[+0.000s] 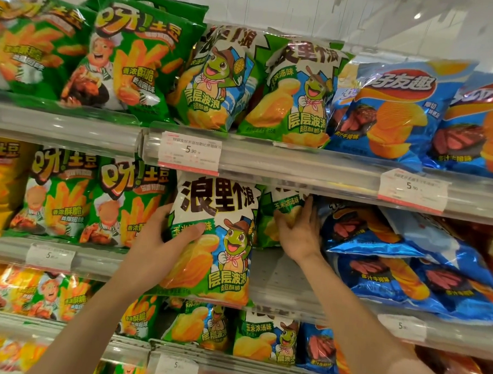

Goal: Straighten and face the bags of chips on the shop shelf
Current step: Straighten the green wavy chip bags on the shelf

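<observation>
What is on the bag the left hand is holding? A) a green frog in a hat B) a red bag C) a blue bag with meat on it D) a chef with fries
A: the left hand grips the white and green chip bag, whose front shows a green frog character in a brown hat.

We see two bare forearms, no sleeves in view up to the frame's lower edge. Left hand (pixel 160 239) and right hand (pixel 299 234), either side of the turtle bag (pixel 215 237): no gloves, rings, watch or wristband. Nails short, unpainted as far as we can tell.
</observation>
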{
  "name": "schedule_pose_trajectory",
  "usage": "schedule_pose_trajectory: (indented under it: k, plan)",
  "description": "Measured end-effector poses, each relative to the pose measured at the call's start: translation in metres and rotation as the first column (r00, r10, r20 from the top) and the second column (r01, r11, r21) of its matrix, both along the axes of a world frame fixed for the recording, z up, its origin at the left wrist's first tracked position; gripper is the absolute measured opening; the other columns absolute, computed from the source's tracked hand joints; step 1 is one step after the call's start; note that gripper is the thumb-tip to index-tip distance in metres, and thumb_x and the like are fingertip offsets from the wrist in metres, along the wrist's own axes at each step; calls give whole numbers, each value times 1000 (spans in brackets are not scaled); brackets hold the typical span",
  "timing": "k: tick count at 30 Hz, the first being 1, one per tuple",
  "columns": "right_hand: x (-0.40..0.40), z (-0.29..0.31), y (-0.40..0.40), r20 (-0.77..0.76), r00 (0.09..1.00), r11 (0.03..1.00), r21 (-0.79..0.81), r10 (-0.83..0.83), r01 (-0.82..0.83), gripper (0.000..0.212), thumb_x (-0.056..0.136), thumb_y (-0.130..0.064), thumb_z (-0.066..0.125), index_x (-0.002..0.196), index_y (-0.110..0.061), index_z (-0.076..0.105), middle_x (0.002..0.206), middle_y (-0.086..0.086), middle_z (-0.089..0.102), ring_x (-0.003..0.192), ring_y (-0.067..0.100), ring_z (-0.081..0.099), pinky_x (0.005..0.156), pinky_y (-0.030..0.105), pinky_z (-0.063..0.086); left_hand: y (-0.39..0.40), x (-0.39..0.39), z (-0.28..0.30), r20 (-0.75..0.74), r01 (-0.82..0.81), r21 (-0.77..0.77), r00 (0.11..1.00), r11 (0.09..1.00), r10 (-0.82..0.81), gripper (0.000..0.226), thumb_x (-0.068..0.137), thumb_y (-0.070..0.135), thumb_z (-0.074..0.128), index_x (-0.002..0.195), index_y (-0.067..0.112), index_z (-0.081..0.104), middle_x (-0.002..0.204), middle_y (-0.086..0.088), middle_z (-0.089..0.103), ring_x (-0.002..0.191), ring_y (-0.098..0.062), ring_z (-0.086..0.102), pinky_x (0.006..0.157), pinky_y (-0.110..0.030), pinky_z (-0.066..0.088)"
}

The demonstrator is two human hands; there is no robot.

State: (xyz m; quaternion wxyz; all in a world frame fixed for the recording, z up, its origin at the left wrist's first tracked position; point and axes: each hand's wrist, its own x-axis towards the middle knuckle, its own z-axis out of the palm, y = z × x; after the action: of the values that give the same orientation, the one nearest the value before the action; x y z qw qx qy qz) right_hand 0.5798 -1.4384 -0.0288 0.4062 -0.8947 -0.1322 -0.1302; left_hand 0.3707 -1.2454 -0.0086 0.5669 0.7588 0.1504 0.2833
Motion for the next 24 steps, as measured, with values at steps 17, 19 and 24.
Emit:
schedule_pose_trajectory:
  k: [17, 19, 24]
  plan:
    - [-129, 8, -11, -138, 923, 870, 409, 358, -276, 45, 95, -51, 58, 126, -48, 25, 109, -39, 48, 85, -35, 45, 68, -4, 39, -57, 19, -16, 118, 97, 107, 987, 990, -109, 38, 88, 46, 68, 121, 50, 48, 107, 42, 61, 101, 18, 58, 80, -4, 47]
    - [-121, 10, -16, -109, 929, 843, 466, 354, -267, 51, 94, -47, 61, 137, -39, 35, 111, -33, 57, 89, -27, 54, 77, 6, 50, -60, 21, -12, 121, 124, 117, 983, 985, -138, 36, 90, 58, 57, 125, 52, 49, 114, 35, 62, 108, 11, 58, 91, -17, 51]
    - [-90, 28, -25, -20, 939, 837, 461, 344, -296, 70, 96, -48, 58, 154, -25, 26, 124, -15, 61, 108, -6, 62, 89, 20, 55, -24, 41, -18, 184, -194, 437, 975, 878, 124, 64, 90, 65, 39, 142, 29, 50, 146, -3, 42, 137, -19, 36, 112, -42, 33]
